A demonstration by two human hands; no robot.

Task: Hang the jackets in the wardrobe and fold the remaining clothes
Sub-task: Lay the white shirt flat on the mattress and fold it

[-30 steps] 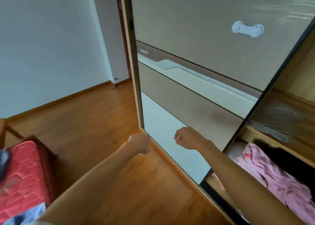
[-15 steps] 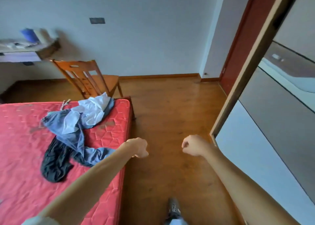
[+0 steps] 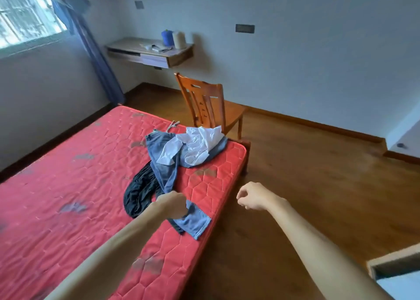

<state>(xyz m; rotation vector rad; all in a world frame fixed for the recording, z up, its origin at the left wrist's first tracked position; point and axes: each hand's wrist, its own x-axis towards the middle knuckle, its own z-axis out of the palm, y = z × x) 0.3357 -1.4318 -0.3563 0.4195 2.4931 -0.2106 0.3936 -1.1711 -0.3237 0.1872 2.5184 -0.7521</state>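
Observation:
A pile of clothes lies on the red mattress (image 3: pixel 68 186) near its far right corner: blue jeans (image 3: pixel 167 165), a crumpled white shirt (image 3: pixel 197 146) on top of them, and a black garment (image 3: pixel 138 195) beside them. My left hand (image 3: pixel 172 205) is curled right over the lower jeans leg; whether it grips the cloth does not show. My right hand (image 3: pixel 254 196) hovers over the floor just off the mattress edge, fingers loosely curled and holding nothing. No jacket shows, and only a corner of the wardrobe (image 3: pixel 395 265) is visible at the bottom right.
A wooden chair (image 3: pixel 209 109) stands against the far corner of the mattress. A wall-mounted shelf (image 3: pixel 150 52) holds small items and two thread cones. A window and blue curtain (image 3: pixel 95 56) are at the left. Wooden floor (image 3: pixel 318 174) spreads to the right.
My view has swung left from the wardrobe door to the bed. Both arms came along, and my left hand now reaches over the jeans leg.

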